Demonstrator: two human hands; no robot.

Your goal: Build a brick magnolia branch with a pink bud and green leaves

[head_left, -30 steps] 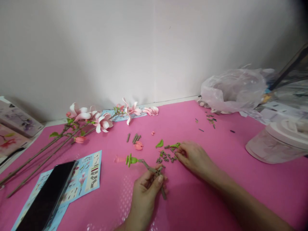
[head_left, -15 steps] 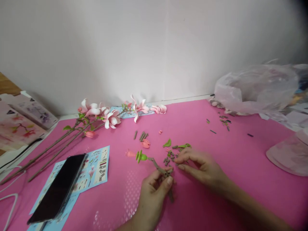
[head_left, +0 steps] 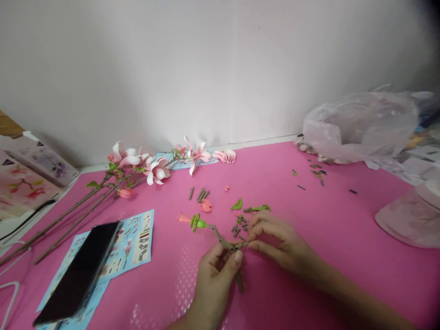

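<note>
My left hand [head_left: 218,275] pinches a brown toy branch [head_left: 222,238] at its fork. A green piece [head_left: 198,223] and a translucent pink tip [head_left: 183,217] sit on the branch's far end, and its lower stem sticks out below my thumb. My right hand [head_left: 275,236] has thumb and forefinger closed on a small brown twig piece [head_left: 243,244], which meets the fork's right side; whether it is seated there I cannot tell. Just beyond lie small brown and green pieces [head_left: 239,227], a green leaf [head_left: 237,204] and a coral bud [head_left: 206,205].
Magnolia stems [head_left: 85,197] lie at the left behind a black phone [head_left: 80,270] on printed instruction sheets [head_left: 146,233]. Pink petals [head_left: 225,156] rest near the wall. At the right are a plastic bag [head_left: 364,123], scattered bits [head_left: 318,173] and a translucent container [head_left: 409,220].
My right hand has moved left from beside the loose pieces, bringing a small twig piece against the branch's fork. My left hand still grips the branch.
</note>
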